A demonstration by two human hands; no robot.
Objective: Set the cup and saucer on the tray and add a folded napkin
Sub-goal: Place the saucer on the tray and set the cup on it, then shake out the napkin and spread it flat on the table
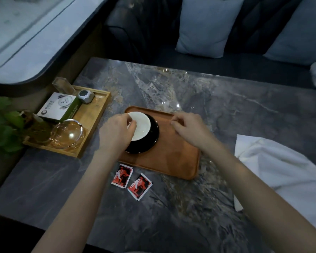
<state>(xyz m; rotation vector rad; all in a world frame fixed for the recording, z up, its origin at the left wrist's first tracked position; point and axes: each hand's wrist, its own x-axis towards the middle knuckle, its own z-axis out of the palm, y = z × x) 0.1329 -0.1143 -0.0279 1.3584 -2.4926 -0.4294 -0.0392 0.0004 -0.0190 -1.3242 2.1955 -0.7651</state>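
In the head view, your left hand (117,130) sits at the middle of the frame with its fingers (130,123) curled and pinching the left rim of the cup (141,127), a dark cup with a pale inside. The cup stands on a black saucer (154,137), and the saucer rests on the left half of the brown tray (173,159) in the centre of the marble bench (226,106).

Your right hand (187,127) hovers over the far right part of the tray, fingers drawn together in a loose pinch (whether they hold anything, you cannot tell; the spot is blurred).

The white napkin (273,163) lies rumpled on the bench at the right of the frame, apart from the tray. Two red sachets (131,181) lie on the bench just below the tray's near edge.

At the left of the frame a lighter wooden tray (93,123) carries a white and green box (59,106), a glass ashtray (67,134) and a small grey faceted object (86,96). Green leaves (4,128) show at the left edge, and pale cushions (208,26) lean on the dark sofa at the top.
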